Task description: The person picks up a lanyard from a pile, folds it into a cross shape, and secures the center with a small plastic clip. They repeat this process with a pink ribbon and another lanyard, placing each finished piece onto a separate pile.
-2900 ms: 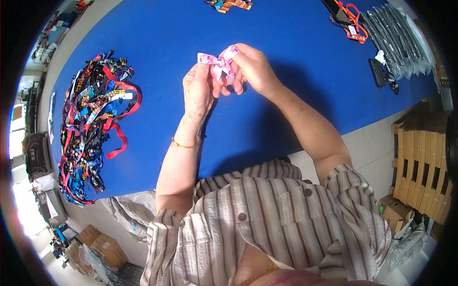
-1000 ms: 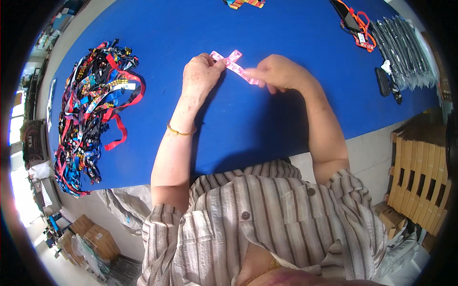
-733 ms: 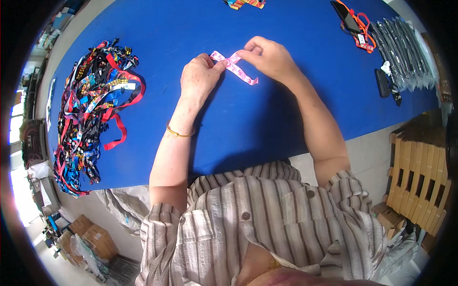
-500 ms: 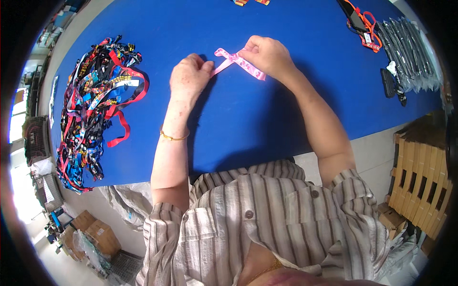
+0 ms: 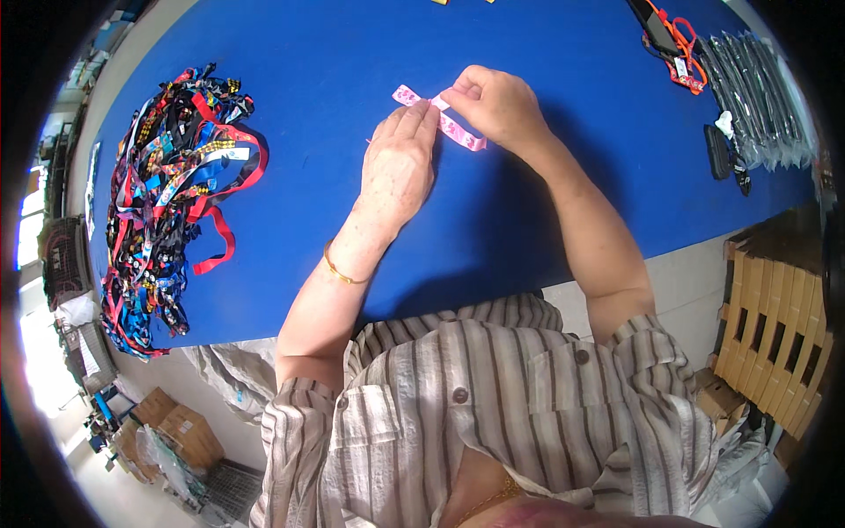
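Note:
A pink patterned ribbon (image 5: 459, 134) lies crossed over itself on the blue table, near the middle of the far half. My left hand (image 5: 400, 163) rests on it palm down, fingers stretched out and close together, the tips over the crossing. What lies beneath those fingers is hidden. A small pink end peeks out beside the hand's left edge. Just to the right, my right hand (image 5: 500, 104) is closed in a pinch on a part of the ribbon near the crossing.
A heap of colourful straps (image 5: 176, 202) covers the table's left side. At the far right are black items in clear plastic sleeves (image 5: 759, 101), orange-handled scissors (image 5: 682, 44) and a black object (image 5: 716, 151). Cartons (image 5: 180, 431) stand on the floor lower left; a slatted brown stack (image 5: 775, 334) stands right.
My left hand has moved right and turned from a pinch on the ribbon's left end to lying flat over the crossing. My right hand stays nearly in place, still pinching.

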Available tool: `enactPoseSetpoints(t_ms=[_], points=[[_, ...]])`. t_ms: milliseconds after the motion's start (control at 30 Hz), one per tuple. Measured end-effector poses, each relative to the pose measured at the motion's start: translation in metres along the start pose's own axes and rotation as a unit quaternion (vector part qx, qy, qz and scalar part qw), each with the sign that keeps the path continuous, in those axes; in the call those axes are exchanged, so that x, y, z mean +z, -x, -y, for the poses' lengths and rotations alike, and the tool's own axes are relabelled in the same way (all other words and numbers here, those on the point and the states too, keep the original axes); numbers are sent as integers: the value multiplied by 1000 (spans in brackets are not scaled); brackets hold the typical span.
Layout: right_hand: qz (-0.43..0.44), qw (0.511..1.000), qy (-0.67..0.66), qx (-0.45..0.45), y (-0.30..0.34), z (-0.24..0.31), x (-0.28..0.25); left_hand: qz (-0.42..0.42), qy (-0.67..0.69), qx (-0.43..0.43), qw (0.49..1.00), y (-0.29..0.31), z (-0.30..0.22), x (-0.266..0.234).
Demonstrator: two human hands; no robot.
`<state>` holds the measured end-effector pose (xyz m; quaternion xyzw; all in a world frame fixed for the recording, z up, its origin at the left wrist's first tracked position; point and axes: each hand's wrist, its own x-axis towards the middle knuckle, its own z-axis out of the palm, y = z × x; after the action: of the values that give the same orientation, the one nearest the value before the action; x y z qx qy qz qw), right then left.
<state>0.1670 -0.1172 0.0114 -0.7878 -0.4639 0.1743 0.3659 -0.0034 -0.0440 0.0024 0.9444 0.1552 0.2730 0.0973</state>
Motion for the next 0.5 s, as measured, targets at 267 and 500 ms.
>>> enactPoseSetpoints(t_ms=[267, 500], points=[[-15, 997, 9, -75, -26, -1, -7, 4, -42, 10, 999, 5, -1, 1], [156, 986, 9, -62, -58, 16, 2, 17, -40, -2, 999, 6, -2, 2]])
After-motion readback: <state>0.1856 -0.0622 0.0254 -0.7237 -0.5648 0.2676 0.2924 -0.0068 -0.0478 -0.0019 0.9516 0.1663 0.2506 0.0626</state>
